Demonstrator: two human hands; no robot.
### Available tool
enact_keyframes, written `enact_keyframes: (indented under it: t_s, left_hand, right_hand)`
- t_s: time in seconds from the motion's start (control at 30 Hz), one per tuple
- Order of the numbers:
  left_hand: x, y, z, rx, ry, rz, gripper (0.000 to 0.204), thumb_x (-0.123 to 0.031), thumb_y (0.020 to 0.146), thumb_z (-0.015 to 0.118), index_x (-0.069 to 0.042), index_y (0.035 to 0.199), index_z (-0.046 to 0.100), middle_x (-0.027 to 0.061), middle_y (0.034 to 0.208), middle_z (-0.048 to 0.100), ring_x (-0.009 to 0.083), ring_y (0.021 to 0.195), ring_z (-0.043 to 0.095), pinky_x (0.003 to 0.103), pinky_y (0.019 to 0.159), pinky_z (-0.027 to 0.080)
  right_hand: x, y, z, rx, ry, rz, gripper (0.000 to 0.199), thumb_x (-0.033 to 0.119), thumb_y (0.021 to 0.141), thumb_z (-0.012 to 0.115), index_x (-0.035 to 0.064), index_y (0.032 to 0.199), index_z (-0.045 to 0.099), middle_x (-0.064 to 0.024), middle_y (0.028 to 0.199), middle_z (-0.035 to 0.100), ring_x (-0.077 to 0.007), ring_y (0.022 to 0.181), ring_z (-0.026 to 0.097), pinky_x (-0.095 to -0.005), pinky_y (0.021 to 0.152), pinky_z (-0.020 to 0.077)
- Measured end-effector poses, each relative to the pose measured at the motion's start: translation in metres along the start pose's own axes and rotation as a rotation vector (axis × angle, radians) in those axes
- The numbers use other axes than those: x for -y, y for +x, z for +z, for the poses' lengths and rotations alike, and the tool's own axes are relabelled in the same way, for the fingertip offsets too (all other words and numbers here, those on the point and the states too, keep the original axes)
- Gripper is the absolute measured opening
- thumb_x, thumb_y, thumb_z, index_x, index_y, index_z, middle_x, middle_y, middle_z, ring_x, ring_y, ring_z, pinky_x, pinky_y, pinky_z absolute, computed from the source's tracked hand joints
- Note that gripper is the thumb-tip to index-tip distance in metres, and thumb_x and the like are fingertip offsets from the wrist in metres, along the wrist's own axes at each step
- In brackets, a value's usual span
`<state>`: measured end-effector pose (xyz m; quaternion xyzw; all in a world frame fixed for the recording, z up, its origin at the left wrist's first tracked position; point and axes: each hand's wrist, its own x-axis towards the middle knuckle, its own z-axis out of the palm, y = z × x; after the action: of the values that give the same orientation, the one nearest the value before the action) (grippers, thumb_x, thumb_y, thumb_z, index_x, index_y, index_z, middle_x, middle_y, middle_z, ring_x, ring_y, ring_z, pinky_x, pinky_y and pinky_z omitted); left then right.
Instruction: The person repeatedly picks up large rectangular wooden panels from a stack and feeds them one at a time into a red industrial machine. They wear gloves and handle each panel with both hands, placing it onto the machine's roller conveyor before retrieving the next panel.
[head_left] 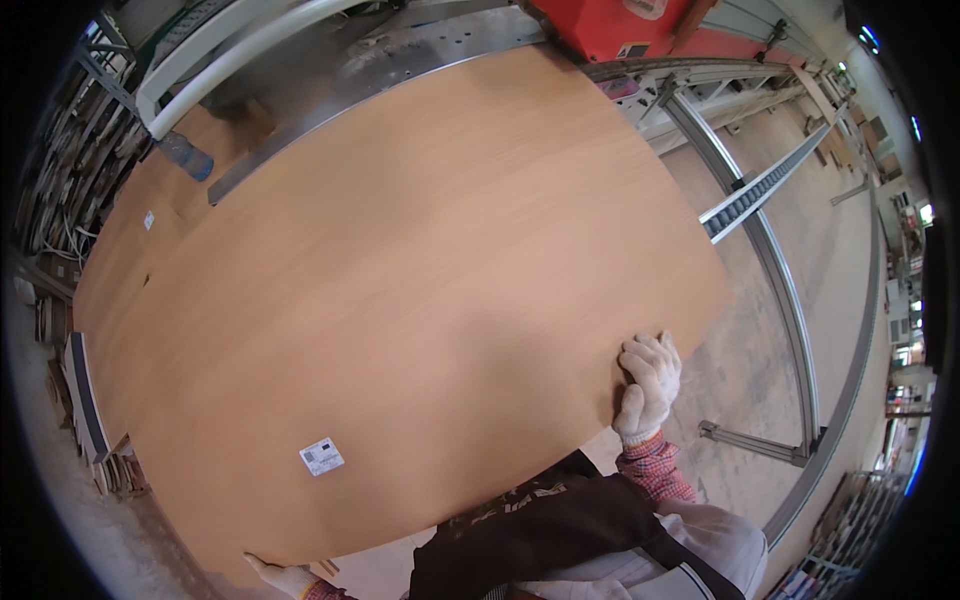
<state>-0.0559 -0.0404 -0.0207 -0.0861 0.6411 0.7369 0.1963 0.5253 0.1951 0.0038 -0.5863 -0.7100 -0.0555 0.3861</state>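
A large wood-grain panel (pixel 400 300) fills the middle of the view, with a small white label (pixel 322 456) stuck near its near edge. My right hand (pixel 650 385), in a white knitted glove, grips the panel's near edge toward the right corner, fingers bent over the top. At the lower left my left hand (pixel 282 577), also gloved, holds the same edge. Its thumb lies on top and its other fingers are hidden beneath the panel.
Across the far side runs a metal machine table (pixel 440 55), with a red machine housing (pixel 600 30) beyond. A white guard bar (pixel 250 55) hangs at upper left. To the right stand an aluminium frame (pixel 790 290) and a roller rail (pixel 765 185). Another wood-grain panel (pixel 150 255) lies left.
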Motion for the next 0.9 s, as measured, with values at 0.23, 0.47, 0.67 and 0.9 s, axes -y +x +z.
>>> enact_keyframes:
  t_s: [0.23,0.47,0.67,0.9]
  left_hand:
    - [0.006,-0.027,0.003,-0.003,0.141,0.027,0.061,-0.05,0.107,0.049,-0.001,0.145,0.052,0.0126,0.147,0.056,0.0272,0.128,0.058,0.04,0.103,0.052]
    - [0.014,-0.058,0.05,-0.057,0.026,-0.023,0.059,-0.045,0.107,0.053,0.001,0.144,0.052,0.0137,0.144,0.058,0.0274,0.125,0.06,0.04,0.102,0.053]
    - [0.056,-0.135,0.083,-0.049,-0.062,0.007,0.058,-0.045,0.107,0.052,-0.002,0.145,0.053,0.013,0.145,0.058,0.029,0.126,0.06,0.042,0.104,0.053]
    - [0.1,-0.215,0.144,-0.076,-0.152,-0.03,0.058,-0.048,0.107,0.049,-0.004,0.145,0.054,0.0123,0.144,0.059,0.0294,0.126,0.06,0.043,0.105,0.052]
  right_hand:
    - [-0.021,0.015,-0.015,0.066,-0.036,0.069,0.044,0.034,0.103,0.04,0.001,0.098,0.068,-0.0164,0.105,0.072,-0.0384,0.109,0.067,-0.0611,0.11,0.0394]
    - [-0.065,0.034,-0.033,0.067,-0.065,0.132,0.046,0.035,0.101,0.039,0.0005,0.099,0.068,-0.0172,0.108,0.071,-0.0394,0.112,0.065,-0.0617,0.113,0.0374]
    - [-0.146,0.05,-0.046,0.049,-0.023,0.1,0.045,0.036,0.101,0.04,0.001,0.098,0.068,-0.017,0.108,0.071,-0.0399,0.113,0.065,-0.0613,0.114,0.0365]
    - [-0.227,0.069,-0.063,-0.022,0.03,0.077,0.041,0.032,0.098,0.045,-0.0023,0.102,0.068,-0.0184,0.109,0.071,-0.0394,0.113,0.063,-0.0587,0.115,0.0361]
